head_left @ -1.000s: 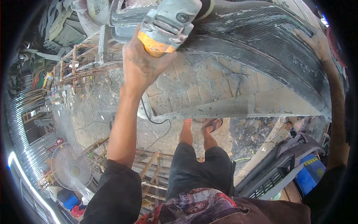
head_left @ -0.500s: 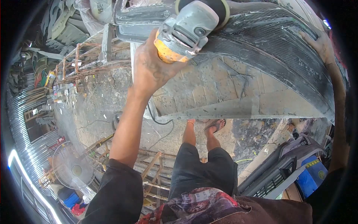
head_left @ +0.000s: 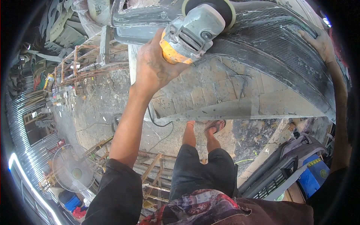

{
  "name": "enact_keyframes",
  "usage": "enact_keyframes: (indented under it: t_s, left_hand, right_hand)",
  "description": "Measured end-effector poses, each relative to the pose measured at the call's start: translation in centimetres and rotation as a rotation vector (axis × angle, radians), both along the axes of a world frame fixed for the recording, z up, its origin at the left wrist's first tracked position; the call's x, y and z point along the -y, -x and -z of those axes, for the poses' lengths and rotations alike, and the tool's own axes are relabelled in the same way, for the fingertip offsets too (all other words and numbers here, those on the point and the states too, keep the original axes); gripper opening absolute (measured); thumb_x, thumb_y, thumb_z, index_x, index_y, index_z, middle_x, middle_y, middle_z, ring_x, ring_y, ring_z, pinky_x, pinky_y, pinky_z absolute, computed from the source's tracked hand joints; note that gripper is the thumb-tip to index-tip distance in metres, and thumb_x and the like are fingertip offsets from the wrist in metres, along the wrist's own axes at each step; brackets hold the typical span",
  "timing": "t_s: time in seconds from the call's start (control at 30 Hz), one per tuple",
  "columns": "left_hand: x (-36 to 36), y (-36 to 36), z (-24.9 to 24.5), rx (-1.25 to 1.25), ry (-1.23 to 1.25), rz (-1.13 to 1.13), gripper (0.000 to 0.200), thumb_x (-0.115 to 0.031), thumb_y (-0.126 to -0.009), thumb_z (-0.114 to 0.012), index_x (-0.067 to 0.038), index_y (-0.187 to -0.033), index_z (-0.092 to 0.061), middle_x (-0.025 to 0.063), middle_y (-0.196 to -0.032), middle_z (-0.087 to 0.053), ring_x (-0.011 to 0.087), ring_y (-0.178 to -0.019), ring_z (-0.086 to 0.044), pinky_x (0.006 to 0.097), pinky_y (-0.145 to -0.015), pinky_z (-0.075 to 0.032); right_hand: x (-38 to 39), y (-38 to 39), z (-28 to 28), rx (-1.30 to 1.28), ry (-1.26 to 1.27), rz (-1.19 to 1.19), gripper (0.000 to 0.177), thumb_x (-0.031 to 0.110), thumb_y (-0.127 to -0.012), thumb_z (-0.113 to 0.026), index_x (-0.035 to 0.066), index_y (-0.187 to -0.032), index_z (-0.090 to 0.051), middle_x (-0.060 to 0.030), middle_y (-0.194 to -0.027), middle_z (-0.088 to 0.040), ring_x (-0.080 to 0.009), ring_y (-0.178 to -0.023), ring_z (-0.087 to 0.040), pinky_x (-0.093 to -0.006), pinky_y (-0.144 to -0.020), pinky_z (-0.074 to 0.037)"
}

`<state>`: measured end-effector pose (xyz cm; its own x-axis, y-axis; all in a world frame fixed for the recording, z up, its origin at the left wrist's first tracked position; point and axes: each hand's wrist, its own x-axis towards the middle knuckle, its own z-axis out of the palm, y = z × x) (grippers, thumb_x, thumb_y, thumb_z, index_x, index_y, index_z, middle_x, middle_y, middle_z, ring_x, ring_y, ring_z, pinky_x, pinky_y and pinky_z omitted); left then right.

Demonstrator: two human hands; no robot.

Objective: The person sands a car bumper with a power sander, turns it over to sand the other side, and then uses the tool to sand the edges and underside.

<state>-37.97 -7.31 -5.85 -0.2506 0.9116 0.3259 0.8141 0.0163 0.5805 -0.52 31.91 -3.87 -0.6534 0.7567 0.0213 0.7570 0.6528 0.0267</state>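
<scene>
My left hand [head_left: 155, 65] is wrapped around the orange-and-grey body of an angle grinder [head_left: 197, 33]. The grinder's round dark disc [head_left: 221, 13], with a pale rim, lies against or just over a dark, ribbed vehicle body panel [head_left: 262, 41]; the contact itself is hidden by the tool head. Scuffs and whitish dust mark the panel. At its far right end, my right hand [head_left: 322, 47] holds the edge, the thumb stretched along the surface and the other fingers partly hidden over the edge. A black cord [head_left: 153, 119] hangs below the grinder.
Dusty cardboard [head_left: 210, 88] covers the support under the panel. A standing fan [head_left: 75, 168] is at lower left, near wooden pieces [head_left: 152, 172]. Rusty metal frames [head_left: 77, 63] stand at left. A grey bumper [head_left: 277, 168] and a blue box [head_left: 313, 172] lie at lower right.
The grinder in my left hand has shifted slightly right along the panel. My right hand stays at the panel's right end.
</scene>
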Motion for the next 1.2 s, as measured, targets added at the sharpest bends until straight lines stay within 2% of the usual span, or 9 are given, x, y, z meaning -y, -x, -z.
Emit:
enact_keyframes:
  t_s: [0.13, 0.23, 0.3, 0.33, 0.43, 0.63, 0.73, 0.97, 1.2]
  left_hand:
    - [-0.2, 0.0, 0.4, -0.008, -0.006, -0.015, 0.056, -0.014, -0.072, -0.092, 0.002, -0.119, -0.065, 0.0128, -0.102, -0.08, 0.0198, -0.09, -0.077, 0.0346, -0.085, -0.06]
    - [-0.2, 0.1, 0.2, 0.09, -0.028, -0.042, 0.053, -0.014, -0.073, -0.092, 0.002, -0.117, -0.067, 0.0111, -0.101, -0.08, 0.0181, -0.089, -0.076, 0.0337, -0.084, -0.06]
    - [0.3, 0.2, 0.2, 0.172, -0.085, -0.076, 0.061, -0.017, -0.071, -0.094, 0.001, -0.121, -0.064, 0.016, -0.099, -0.08, 0.0274, -0.088, -0.078, 0.0378, -0.082, -0.061]
    - [0.4, 0.5, 0.3, 0.178, -0.075, -0.118, 0.056, -0.016, -0.073, -0.091, 0.003, -0.119, -0.066, 0.0128, -0.096, -0.08, 0.0193, -0.085, -0.076, 0.035, -0.082, -0.06]
    - [1.6, 0.9, -0.2, 0.22, -0.081, -0.189, 0.039, -0.012, -0.078, -0.089, 0.004, -0.11, -0.074, 0.0095, -0.103, -0.08, 0.0158, -0.09, -0.075, 0.0318, -0.084, -0.059]
    - [3.3, 1.8, 0.5, 0.227, -0.089, -0.293, 0.042, -0.012, -0.079, -0.088, 0.007, -0.114, -0.074, 0.0105, -0.104, -0.081, 0.0167, -0.091, -0.076, 0.0327, -0.085, -0.059]
    - [3.7, 1.9, 0.7, 0.153, -0.01, -0.281, 0.059, -0.013, -0.07, -0.091, 0.002, -0.121, -0.065, 0.0161, -0.102, -0.08, 0.0255, -0.091, -0.079, 0.0381, -0.084, -0.062]
    - [3.4, 1.2, 1.4, 0.091, -0.014, -0.218, 0.058, -0.017, -0.071, -0.092, 0.0, -0.119, -0.064, 0.0167, -0.102, -0.079, 0.0287, -0.092, -0.079, 0.039, -0.083, -0.062]
    - [4.2, 0.8, 0.0, 0.367, -0.156, -0.428, 0.044, -0.018, -0.078, -0.09, 0.004, -0.113, -0.073, 0.0105, -0.101, -0.079, 0.0167, -0.088, -0.074, 0.0335, -0.082, -0.059]
  right_hand:
    - [1.1, 0.4, -0.2, -0.105, -0.069, -0.08, 0.084, 0.073, -0.086, -0.073, 0.007, -0.136, -0.073, -0.0211, -0.118, -0.078, -0.0338, -0.107, -0.076, -0.0453, -0.098, -0.057]
    - [0.6, -0.1, 0.4, -0.09, -0.068, -0.049, 0.082, 0.072, -0.087, -0.073, 0.006, -0.137, -0.073, -0.0207, -0.119, -0.078, -0.0338, -0.107, -0.076, -0.0452, -0.099, -0.057]
    - [0.1, -0.3, 0.5, -0.07, -0.092, -0.055, 0.08, 0.069, -0.088, -0.073, 0.006, -0.137, -0.072, -0.0205, -0.121, -0.077, -0.0336, -0.107, -0.075, -0.045, -0.099, -0.056]
    - [0.5, 0.0, 0.3, -0.063, -0.101, -0.064, 0.08, 0.068, -0.088, -0.073, 0.005, -0.137, -0.072, -0.0204, -0.121, -0.077, -0.0335, -0.108, -0.075, -0.045, -0.1, -0.056]
    - [1.9, 0.7, -0.4, -0.089, -0.129, -0.098, 0.078, 0.066, -0.09, -0.072, 0.004, -0.137, -0.071, -0.0209, -0.125, -0.076, -0.0337, -0.112, -0.073, -0.0446, -0.103, -0.054]
    - [2.3, 0.8, -1.0, -0.052, -0.122, -0.099, 0.078, 0.066, -0.09, -0.073, 0.006, -0.14, -0.07, -0.0221, -0.129, -0.074, -0.0352, -0.115, -0.071, -0.0449, -0.105, -0.053]
    - [1.6, 0.5, -0.5, -0.034, -0.144, -0.097, 0.077, 0.064, -0.09, -0.073, 0.007, -0.14, -0.07, -0.0217, -0.13, -0.074, -0.0353, -0.117, -0.071, -0.0446, -0.105, -0.052]
    - [0.9, 0.3, -0.4, -0.051, -0.1, -0.086, 0.076, 0.063, -0.092, -0.071, 0.006, -0.142, -0.068, -0.021, -0.132, -0.073, -0.034, -0.118, -0.07, -0.0437, -0.107, -0.051]
    - [2.7, 1.3, -2.6, -0.057, 0.034, -0.122, 0.065, 0.047, -0.094, -0.074, 0.003, -0.142, -0.067, -0.0233, -0.14, -0.068, -0.0335, -0.131, -0.064, -0.0409, -0.113, -0.044]
